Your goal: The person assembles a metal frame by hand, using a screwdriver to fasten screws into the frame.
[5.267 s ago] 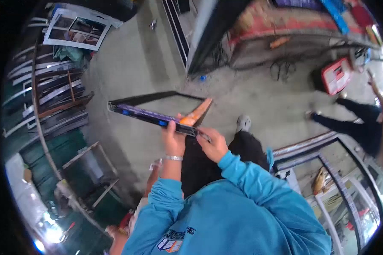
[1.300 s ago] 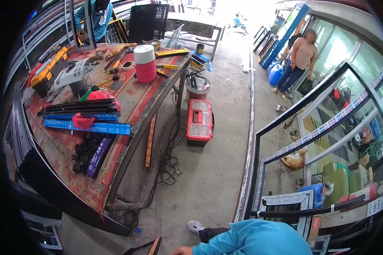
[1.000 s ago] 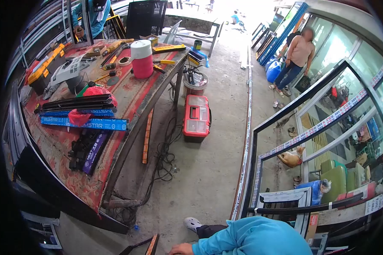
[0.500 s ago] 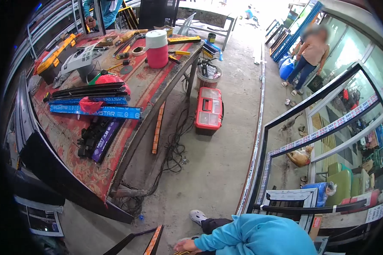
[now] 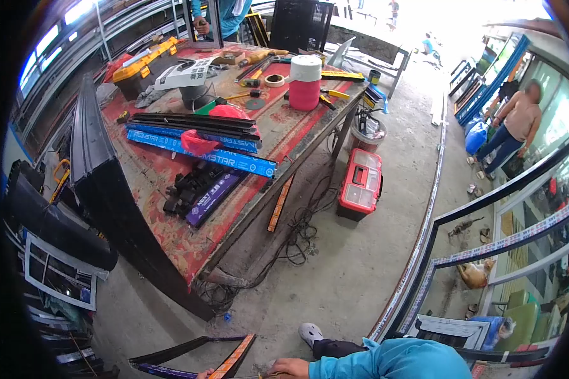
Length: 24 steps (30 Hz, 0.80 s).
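My right hand (image 5: 291,367) reaches in from a blue sleeve (image 5: 354,365) at the bottom edge. Its fingers are curled round something small that I cannot make out. Only a sliver of my left hand (image 5: 205,374) shows, at the lower end of an orange-marked strip (image 5: 235,357); its grip is hidden. A dark frame piece (image 5: 171,350) lies low on the floor left of the strip, with purple film along part of it. A light clog (image 5: 310,333) on a dark-trousered leg is just above my right hand.
A cluttered red-topped table (image 5: 164,230) bears profiles, tools and a red jug (image 5: 305,82). Beside it are a red toolbox (image 5: 360,183), a bucket and tangled cables (image 5: 297,235). Glazed frames (image 5: 433,252) line the right, near a cat (image 5: 476,274). Two people stand farther back.
The view has shifted, moving the table and toolbox rightward in the picture. My right hand is nearer the striped strip, more of the dark frame piece shows, and part of my left hand has appeared.
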Available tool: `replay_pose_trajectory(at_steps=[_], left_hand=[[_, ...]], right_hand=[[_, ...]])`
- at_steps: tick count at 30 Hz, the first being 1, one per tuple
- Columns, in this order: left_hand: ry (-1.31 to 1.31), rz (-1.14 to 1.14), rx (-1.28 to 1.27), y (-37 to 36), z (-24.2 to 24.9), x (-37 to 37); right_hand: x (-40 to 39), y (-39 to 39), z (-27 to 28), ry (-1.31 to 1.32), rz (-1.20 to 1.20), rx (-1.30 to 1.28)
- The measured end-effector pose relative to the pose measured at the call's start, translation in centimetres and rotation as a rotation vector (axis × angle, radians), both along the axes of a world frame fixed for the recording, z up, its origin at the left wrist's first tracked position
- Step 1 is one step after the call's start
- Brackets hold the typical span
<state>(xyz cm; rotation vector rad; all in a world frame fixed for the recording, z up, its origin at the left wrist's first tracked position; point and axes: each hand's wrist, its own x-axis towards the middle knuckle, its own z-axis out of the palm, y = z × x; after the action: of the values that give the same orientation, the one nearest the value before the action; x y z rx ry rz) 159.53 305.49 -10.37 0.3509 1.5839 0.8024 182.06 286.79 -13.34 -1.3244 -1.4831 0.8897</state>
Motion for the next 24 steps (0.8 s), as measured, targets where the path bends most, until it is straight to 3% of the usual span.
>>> replay_pose_trajectory(at_steps=[1, 3, 4, 6, 7, 9, 10, 11, 12, 13, 14, 15, 16, 17, 18, 19, 20, 21, 23, 24], left_hand=[[-0.001, 0.006, -0.002, 0.0, -0.3, -0.3], [-0.092, 0.002, -0.031, 0.1, -1.3, -1.0], [-0.095, 0.014, -0.03, -0.2, -1.5, -1.0], [-0.086, 0.037, 0.014, -0.1, -1.7, -1.3], [-0.089, 0.051, 0.016, 0.1, -2.7, -1.5], [0.094, 0.076, 0.09, 1.3, -5.6, -2.6], [0.185, 0.094, 0.128, 1.4, -6.5, -3.2], [0.03, 0.085, 0.047, 0.7, -4.4, -2.6], [-0.12, 0.085, -0.027, 0.0, -1.5, -1.3], [-0.051, 0.235, 0.224, -0.5, -1.4, 0.2], [-0.05, 0.197, 0.227, -0.6, -2.6, -1.0], [-0.139, 0.17, 0.176, -0.4, -6.0, -3.7], [-0.063, 0.153, 0.173, -1.0, -1.9, -1.3], [-0.107, 0.165, 0.161, -1.1, -0.4, -0.5], [0.022, 0.131, 0.223, -1.3, -3.2, -1.7], [0.014, 0.233, 0.2, -1.4, -2.7, -1.2], [0.029, 0.249, 0.197, -1.4, -4.0, -1.3], [0.045, 0.26, 0.183, -1.6, -4.5, -1.5], [0.077, 0.346, 0.211, -1.7, -4.8, -1.8], [0.057, 0.335, 0.23, -1.5, -4.1, -2.1]], right_hand=[[0.5, 0.6, 1.2, -0.001, 0.006, -0.002], [0.7, 1.6, 2.5, 1.116, -0.068, -1.3], [0.7, 1.4, 2.7, 1.105, -0.061, -1.306], [0.6, 1.3, 2.8, 1.68, -0.122, -1.341], [0.5, 1.1, 2.0, 1.667, -0.115, -1.351], [-0.4, 0.0, 0.3, 0.664, 0.076, -0.47], [0.6, 0.4, 2.0, 0.331, 0.034, -0.379], [0.1, 0.4, 1.6, 0.332, 0.056, -0.383], [-0.7, 0.6, 0.8, 0.797, -0.077, -0.784], [-1.2, 0.8, 0.0, 1.237, -0.207, -1.207], [-0.7, 1.6, -1.6, 1.306, -0.083, -1.566], [-1.1, 0.9, -3.3, 1.372, -0.042, -1.459], [0.0, 2.0, 2.0, 1.26, -0.18, -1.302], [0.3, 1.5, 2.0, 1.144, -0.076, -1.102], [0.7, 1.2, 2.4, 0.6, 0.024, -0.761], [0.8, 1.2, 2.6, 0.138, 0.129, -0.324], [0.5, 1.4, 2.0, -0.037, 0.103, -0.056], [0.2, 1.5, 1.8, -0.025, 0.091, -0.001], [-0.2, 0.9, 0.9, 0.401, 0.009, -0.736], [-0.4, 1.4, 1.1, 0.385, 0.057, -0.756]])
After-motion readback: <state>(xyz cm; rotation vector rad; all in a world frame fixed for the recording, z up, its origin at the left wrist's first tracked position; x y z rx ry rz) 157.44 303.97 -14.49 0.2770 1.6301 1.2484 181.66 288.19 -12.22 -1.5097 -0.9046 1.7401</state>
